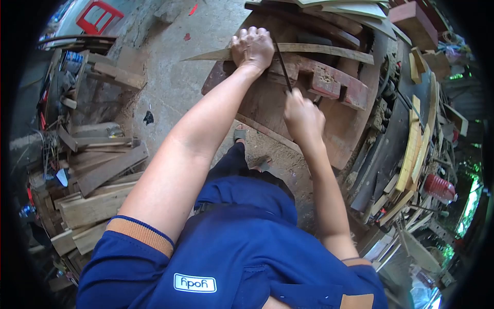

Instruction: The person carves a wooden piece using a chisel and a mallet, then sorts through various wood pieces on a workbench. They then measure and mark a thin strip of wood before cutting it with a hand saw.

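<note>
A long, thin wooden strip (324, 48), pointed at its left end, lies across a wooden block with a notched, reddish, worn surface (329, 82). My left hand (252, 49) is closed over the strip and presses down on it. Close to the right of that hand, a saw (281, 62) with a narrow dark blade, seen nearly edge-on, crosses the strip. My right hand (303, 117) is closed in a fist around the saw's near end, hiding its handle. Under the block is a brown wooden bench top (334, 135).
More boards (355, 11) are piled at the bench's far side. Yellowish wood lengths (411, 149) and a red plastic container (440, 188) stand at right. Stacked planks (98, 203) fill the left, beyond the concrete floor (167, 95). A red plastic stool (99, 17) is at upper left.
</note>
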Demonstrator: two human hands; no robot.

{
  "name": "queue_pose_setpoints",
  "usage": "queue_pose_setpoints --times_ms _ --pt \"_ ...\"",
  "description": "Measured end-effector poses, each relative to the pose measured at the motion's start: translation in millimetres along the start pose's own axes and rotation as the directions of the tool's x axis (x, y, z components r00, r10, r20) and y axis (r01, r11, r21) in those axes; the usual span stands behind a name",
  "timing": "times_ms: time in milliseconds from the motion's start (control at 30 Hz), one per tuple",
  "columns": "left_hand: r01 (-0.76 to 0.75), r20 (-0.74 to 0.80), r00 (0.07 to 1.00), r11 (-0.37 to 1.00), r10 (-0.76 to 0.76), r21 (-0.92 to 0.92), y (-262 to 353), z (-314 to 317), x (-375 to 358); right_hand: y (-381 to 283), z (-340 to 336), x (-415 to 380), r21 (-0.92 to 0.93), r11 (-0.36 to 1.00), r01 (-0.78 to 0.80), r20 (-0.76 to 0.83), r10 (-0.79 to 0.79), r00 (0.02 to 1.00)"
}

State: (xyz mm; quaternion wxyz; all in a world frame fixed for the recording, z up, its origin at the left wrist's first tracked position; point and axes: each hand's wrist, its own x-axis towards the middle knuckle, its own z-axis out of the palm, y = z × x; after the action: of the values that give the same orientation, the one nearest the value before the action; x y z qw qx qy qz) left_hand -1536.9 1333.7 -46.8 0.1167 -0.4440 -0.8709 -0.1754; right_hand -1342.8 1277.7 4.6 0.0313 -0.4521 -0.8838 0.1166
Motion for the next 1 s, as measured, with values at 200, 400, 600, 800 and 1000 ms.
queue_pose_setpoints --times_ms 200,400,600,800,1000 --pt "-0.033 -0.024 0.999 0.999 0.032 -0.017 2 -4 -1 -1 1 31 0.073 0.997 0.027 0.004 -0.028 1.000" --pt "0.030 0.040 0.999 0.998 -0.027 -0.058 3 -7 3 -4 3 11 0.034 0.999 0.009 -0.077 -0.006 0.997" --pt "-0.010 -0.006 1.000 1.000 0.010 -0.024 -1 1 -2 1 2 18 0.053 0.997 0.058 -0.078 -0.054 0.995" --pt "-0.007 0.036 0.999 1.000 0.007 -0.018 3 -6 -1 -2 12 17 0.025 0.999 0.043 -0.151 -0.039 0.988" --pt "-0.032 0.017 0.999 0.999 0.032 -0.028 -1 -4 -3 -3 -4 17 0.078 0.997 -0.002 0.000 0.002 1.000"
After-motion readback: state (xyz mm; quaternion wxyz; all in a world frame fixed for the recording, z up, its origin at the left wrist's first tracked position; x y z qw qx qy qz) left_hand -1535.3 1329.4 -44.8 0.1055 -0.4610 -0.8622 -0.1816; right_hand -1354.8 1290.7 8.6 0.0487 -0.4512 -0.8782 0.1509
